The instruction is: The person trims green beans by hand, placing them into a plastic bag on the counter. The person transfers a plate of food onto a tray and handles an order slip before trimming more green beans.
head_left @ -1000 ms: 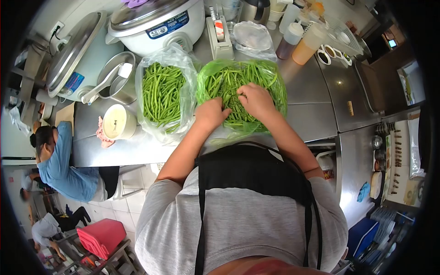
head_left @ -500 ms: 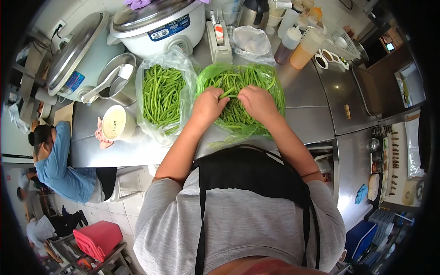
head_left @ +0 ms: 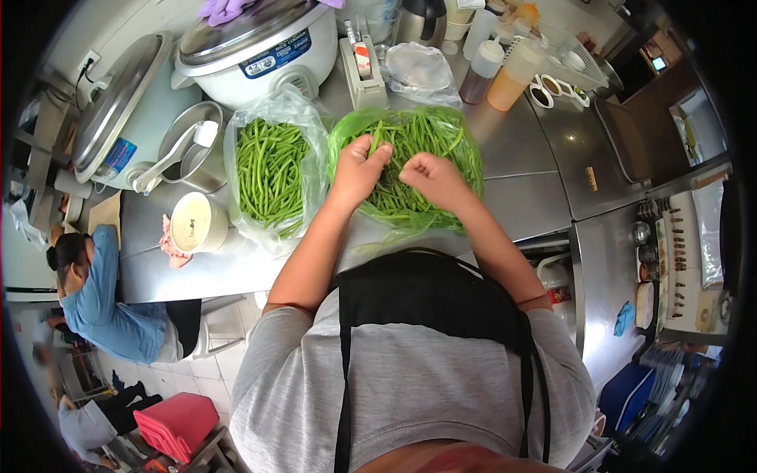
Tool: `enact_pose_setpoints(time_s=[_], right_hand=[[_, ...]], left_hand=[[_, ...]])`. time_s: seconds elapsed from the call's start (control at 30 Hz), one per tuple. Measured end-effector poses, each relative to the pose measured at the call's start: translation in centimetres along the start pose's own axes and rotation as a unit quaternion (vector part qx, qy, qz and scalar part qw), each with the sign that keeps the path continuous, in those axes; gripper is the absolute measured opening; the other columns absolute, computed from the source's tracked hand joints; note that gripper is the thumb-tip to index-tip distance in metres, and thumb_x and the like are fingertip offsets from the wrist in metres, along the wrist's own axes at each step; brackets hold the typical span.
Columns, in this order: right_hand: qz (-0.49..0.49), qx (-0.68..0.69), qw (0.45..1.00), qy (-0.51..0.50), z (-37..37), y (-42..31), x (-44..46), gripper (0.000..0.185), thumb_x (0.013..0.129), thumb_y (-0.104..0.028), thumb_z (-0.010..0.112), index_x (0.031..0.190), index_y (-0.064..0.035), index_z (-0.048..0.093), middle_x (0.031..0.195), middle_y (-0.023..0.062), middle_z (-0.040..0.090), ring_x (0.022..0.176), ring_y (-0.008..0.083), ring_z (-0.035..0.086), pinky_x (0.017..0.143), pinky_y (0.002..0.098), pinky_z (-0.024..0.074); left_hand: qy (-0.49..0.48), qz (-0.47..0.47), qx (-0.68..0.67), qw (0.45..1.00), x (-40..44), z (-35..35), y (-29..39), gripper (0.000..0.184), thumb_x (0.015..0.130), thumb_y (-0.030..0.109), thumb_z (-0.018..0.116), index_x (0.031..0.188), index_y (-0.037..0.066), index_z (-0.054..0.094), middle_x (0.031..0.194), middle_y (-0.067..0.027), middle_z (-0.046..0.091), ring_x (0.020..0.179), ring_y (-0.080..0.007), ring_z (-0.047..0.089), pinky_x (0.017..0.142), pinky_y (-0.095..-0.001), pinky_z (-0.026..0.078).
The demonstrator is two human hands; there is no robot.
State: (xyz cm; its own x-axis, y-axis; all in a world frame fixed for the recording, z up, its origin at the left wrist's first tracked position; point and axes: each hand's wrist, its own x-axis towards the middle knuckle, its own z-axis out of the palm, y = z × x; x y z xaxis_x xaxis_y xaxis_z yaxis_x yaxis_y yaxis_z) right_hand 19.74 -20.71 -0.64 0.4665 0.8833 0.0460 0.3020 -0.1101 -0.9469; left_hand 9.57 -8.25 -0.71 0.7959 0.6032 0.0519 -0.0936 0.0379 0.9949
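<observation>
Over the left part of a green plastic bag [head_left: 339, 142] of long green beans [head_left: 430, 134], my left hand [head_left: 360, 169] is closed on green beans that stick up between thumb and fingers. My right hand [head_left: 434, 180] hovers above the same bag's right part, a small gap from the left, with its fingers curled together; whatever they hold, if anything, is too small to make out. Left of it lies a clear plastic bag [head_left: 314, 177] full of cut green bean pieces [head_left: 270, 169].
Rice cookers [head_left: 260, 59], a steel pot [head_left: 192, 150] and a white tub [head_left: 198, 223] stand at the left. Behind the bags are a tape dispenser [head_left: 364, 75] and sauce bottles [head_left: 516, 75]. A person in blue [head_left: 118, 311] leans on the table's left end.
My hands have parted after meeting on a bean half a second ago. The left now holds beans upright, and the right has shifted slightly lower. The whole view has tilted a little.
</observation>
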Motion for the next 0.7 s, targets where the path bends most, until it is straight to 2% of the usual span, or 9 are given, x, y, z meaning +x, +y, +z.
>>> enact_pose_setpoints(time_s=[0.1, 0.23, 0.27, 0.37, 0.4, 0.43, 0.5, 0.6, 0.7], right_hand=[[-0.026, -0.114, 0.993, 0.032, -0.2, -0.2, -0.3, 0.018, 0.078, -0.019, 0.054, 0.072, -0.0019, 0.055, 0.062, 0.0035, 0.054, 0.058, 0.0087, 0.049, 0.054, 0.0241, 0.0405], [-0.026, 0.007, 0.988, 0.150, -1.6, -0.3, 0.4, 0.017, 0.080, -0.017, 0.052, 0.076, -0.0013, 0.054, 0.064, 0.0029, 0.055, 0.059, 0.0095, 0.051, 0.055, 0.0231, 0.0409], [-0.018, 0.077, 0.984, 0.159, -2.2, -0.8, 0.4, 0.020, 0.082, -0.018, 0.049, 0.074, 0.0002, 0.053, 0.064, 0.0026, 0.055, 0.060, 0.0098, 0.052, 0.056, 0.0234, 0.0418], [-0.043, 0.127, 0.984, 0.113, -4.1, -0.3, 0.7, 0.023, 0.084, -0.019, 0.047, 0.076, 0.0018, 0.053, 0.066, 0.0027, 0.056, 0.061, 0.0099, 0.053, 0.058, 0.0247, 0.0429], [-0.051, -0.027, 0.992, 0.115, -4.5, 0.2, 0.6, 0.016, 0.082, -0.015, 0.048, 0.080, -0.0016, 0.055, 0.067, 0.0057, 0.057, 0.062, 0.0168, 0.055, 0.059, 0.0312, 0.0442], [-0.043, -0.159, 0.981, 0.104, -4.8, 0.4, 0.3, 0.013, 0.081, -0.014, 0.048, 0.081, -0.0039, 0.056, 0.069, 0.0065, 0.057, 0.065, 0.0195, 0.055, 0.061, 0.0329, 0.0441], [-0.022, -0.412, 0.908, 0.074, -5.0, 0.5, -0.6, 0.010, 0.077, -0.011, 0.050, 0.082, -0.0083, 0.058, 0.073, 0.0080, 0.056, 0.070, 0.0248, 0.056, 0.064, 0.0362, 0.0437], [-0.007, -0.419, 0.908, 0.004, -4.4, 1.9, -2.0, 0.012, 0.071, -0.008, 0.051, 0.079, -0.0120, 0.059, 0.078, 0.0091, 0.052, 0.079, 0.0281, 0.053, 0.068, 0.0380, 0.0423], [-0.002, -0.440, 0.898, -0.025, -4.0, 2.2, -1.7, 0.013, 0.069, -0.008, 0.053, 0.081, -0.0120, 0.059, 0.081, 0.0086, 0.050, 0.086, 0.0254, 0.051, 0.070, 0.0363, 0.0415]], left_hand=[[0.005, 0.003, -0.025, 1.000, -0.2, 0.2, 0.1, 0.006, 0.082, 0.011, 0.051, 0.080, 0.005, 0.052, 0.063, 0.0022, 0.050, 0.048, -0.0029, 0.038, 0.043, -0.0175, 0.030], [-0.013, -0.001, -0.067, 0.998, -0.5, 0.4, -0.3, 0.006, 0.083, 0.012, 0.049, 0.083, 0.006, 0.051, 0.065, 0.0005, 0.051, 0.047, -0.0043, 0.039, 0.042, -0.0169, 0.030], [-0.001, -0.022, -0.090, 0.996, -0.5, 0.2, -0.3, 0.006, 0.084, 0.012, 0.048, 0.083, 0.007, 0.050, 0.066, 0.0001, 0.051, 0.048, -0.0050, 0.040, 0.043, -0.0172, 0.030], [0.032, -0.055, -0.148, 0.987, -0.1, -0.7, -0.3, 0.008, 0.085, 0.014, 0.045, 0.082, 0.007, 0.048, 0.069, -0.0010, 0.052, 0.051, -0.0073, 0.044, 0.046, -0.0186, 0.033], [0.042, -0.048, -0.161, 0.985, 0.0, -1.0, -0.5, 0.008, 0.085, 0.014, 0.044, 0.082, 0.007, 0.048, 0.070, -0.0014, 0.052, 0.053, -0.0081, 0.046, 0.047, -0.0194, 0.034], [0.051, -0.041, -0.173, 0.983, 0.2, -1.1, -0.7, 0.009, 0.085, 0.015, 0.043, 0.082, 0.007, 0.047, 0.070, -0.0017, 0.052, 0.055, -0.0089, 0.047, 0.049, -0.0202, 0.035], [0.050, -0.067, -0.198, 0.977, 0.2, -1.0, -0.7, 0.007, 0.084, 0.012, 0.042, 0.083, 0.007, 0.046, 0.072, -0.0027, 0.052, 0.059, -0.0109, 0.049, 0.051, -0.0223, 0.037], [0.029, -0.076, -0.229, 0.970, 0.1, -0.6, -0.5, 0.005, 0.082, 0.010, 0.043, 0.083, 0.006, 0.046, 0.068, -0.0017, 0.049, 0.055, -0.0106, 0.046, 0.050, -0.0225, 0.035], [-0.010, -0.074, -0.223, 0.972, -0.1, -0.5, -0.7, 0.005, 0.080, 0.008, 0.043, 0.083, 0.006, 0.046, 0.062, 0.0001, 0.044, 0.050, -0.0093, 0.040, 0.046, -0.0216, 0.032]])
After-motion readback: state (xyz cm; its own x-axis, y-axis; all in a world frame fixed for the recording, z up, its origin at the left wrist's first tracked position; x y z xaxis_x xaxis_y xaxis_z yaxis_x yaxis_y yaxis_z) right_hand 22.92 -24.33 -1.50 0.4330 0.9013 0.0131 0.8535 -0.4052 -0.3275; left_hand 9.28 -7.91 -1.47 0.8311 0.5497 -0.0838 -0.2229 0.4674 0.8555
